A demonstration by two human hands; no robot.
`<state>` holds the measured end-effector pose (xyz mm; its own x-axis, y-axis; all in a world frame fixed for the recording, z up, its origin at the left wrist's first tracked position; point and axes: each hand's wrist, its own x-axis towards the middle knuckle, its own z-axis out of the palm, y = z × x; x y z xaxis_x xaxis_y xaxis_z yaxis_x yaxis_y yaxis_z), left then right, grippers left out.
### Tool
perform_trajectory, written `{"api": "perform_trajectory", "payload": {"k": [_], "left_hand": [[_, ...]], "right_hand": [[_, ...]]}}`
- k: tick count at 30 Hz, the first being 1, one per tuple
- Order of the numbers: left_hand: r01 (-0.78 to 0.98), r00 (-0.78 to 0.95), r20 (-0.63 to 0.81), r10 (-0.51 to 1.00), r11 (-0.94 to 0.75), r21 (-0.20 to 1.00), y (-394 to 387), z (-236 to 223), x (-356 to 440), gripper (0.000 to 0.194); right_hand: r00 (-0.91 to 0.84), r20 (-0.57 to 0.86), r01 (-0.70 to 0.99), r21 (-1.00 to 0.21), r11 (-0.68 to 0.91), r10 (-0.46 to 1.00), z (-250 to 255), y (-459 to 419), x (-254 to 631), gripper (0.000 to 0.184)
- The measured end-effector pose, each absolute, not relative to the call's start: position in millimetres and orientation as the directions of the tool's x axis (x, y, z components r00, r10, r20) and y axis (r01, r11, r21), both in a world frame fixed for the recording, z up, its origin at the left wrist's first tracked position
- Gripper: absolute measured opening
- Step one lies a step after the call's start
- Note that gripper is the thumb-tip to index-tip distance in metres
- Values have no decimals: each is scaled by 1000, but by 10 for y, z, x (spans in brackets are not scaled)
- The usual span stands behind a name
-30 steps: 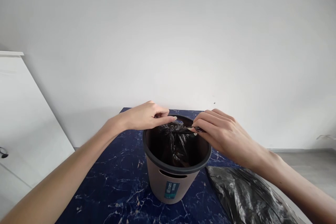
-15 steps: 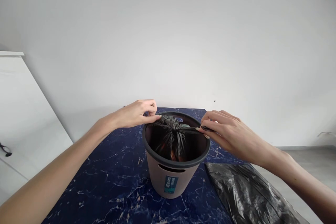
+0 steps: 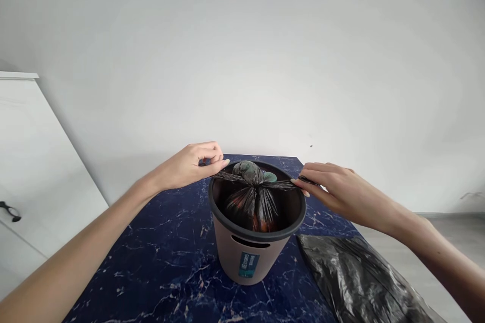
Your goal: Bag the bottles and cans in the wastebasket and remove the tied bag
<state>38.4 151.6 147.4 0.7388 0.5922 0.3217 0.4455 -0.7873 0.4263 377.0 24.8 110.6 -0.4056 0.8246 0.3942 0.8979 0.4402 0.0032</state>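
A thin black garbage bag sits inside a brownish-grey trash can with a dark rim and a teal label. Its neck is gathered into a knot, with two twisted ends stretched out sideways. At the left, my left hand pinches one end between thumb and fingers, above the rim. My right hand is closed on the other end, just beyond the right rim. Through the stretched plastic, orange and greenish contents show; what they are I cannot make out.
A second black plastic bag lies flat over the right edge of the blue marble-patterned table. Behind stands a pale wall. A white cabinet with a black handle is at the left.
My hands have moved slightly farther apart, drawing the bag's ends tauter. The knot looks tighter, and the bag's top bulges up a little more in the can.
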Motion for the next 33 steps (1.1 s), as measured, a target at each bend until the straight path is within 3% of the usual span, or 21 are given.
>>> {"api": "perform_trajectory", "payload": {"k": [4, 7, 12, 15, 16, 20, 22, 24, 28, 33], "left_hand": [[417, 727, 343, 595, -779, 468, 1420, 1518, 431, 49], [420, 721, 349, 599, -778, 468, 1373, 1540, 451, 49], [409, 708, 369, 603, -775, 482, 1283, 1527, 496, 50], [398, 675, 421, 605, -780, 482, 1214, 1493, 517, 51], [394, 665, 435, 607, -780, 486, 1192, 1473, 515, 51], [381, 606, 448, 658, -734, 562, 1124, 1320, 447, 39], [364, 569, 435, 698, -688, 628, 1099, 1200, 396, 43], [325, 556, 448, 700, -679, 659, 1076, 1066, 359, 59], [209, 554, 554, 622, -748, 630, 1024, 804, 368, 87], [168, 494, 614, 615, -761, 627, 926, 555, 447, 108]], "right_hand": [[-412, 410, 902, 59, 427, 814, 1256, 244, 3586, 37], [-450, 403, 875, 19, 484, 797, 1369, 240, 3340, 24], [-544, 307, 833, 82, 548, 781, 1389, 389, 2935, 30], [-567, 268, 822, 133, 553, 779, 1345, 526, 2811, 10], [-565, 264, 824, 123, 553, 782, 1336, 558, 2798, 3], [-515, 272, 850, 40, 525, 813, 1358, 586, 2872, 9], [-490, 340, 857, 19, 516, 802, 1393, 554, 2954, 12], [-449, 463, 861, -5, 508, 764, 1437, 514, 3030, 12], [-268, 719, 867, -111, 486, 642, 1542, 474, 3098, 10], [125, 859, 697, -432, 572, 497, 1678, 643, 3365, 5]]}}
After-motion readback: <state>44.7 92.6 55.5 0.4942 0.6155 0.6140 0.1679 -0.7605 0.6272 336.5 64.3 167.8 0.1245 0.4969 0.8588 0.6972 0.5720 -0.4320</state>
